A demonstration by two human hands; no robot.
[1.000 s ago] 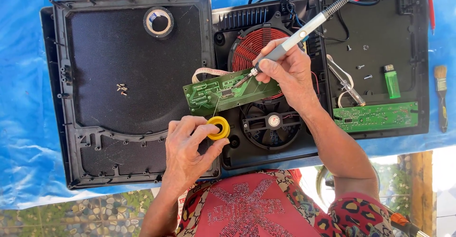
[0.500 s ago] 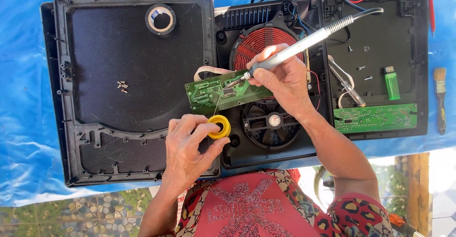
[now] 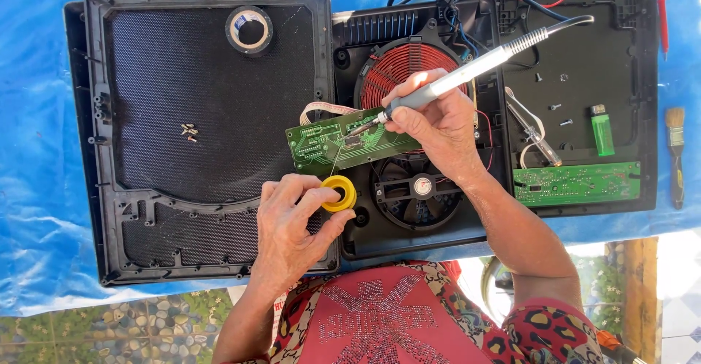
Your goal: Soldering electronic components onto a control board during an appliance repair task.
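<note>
My right hand grips a grey soldering iron, its tip resting on a green circuit board that lies across the opened black appliance. My left hand holds a small yellow spool of solder just below the board, with a thin wire running up from it to the iron's tip. A red copper coil sits behind the board and a black fan below it.
The black lid lies open at left with a roll of black tape and loose screws on it. A second green board, a green lighter, tweezers and a brush lie at right on a blue tarp.
The soldering iron has tilted flatter, its handle swinging toward the right, while the tip stays on the board. My left hand keeps the spool in the same place.
</note>
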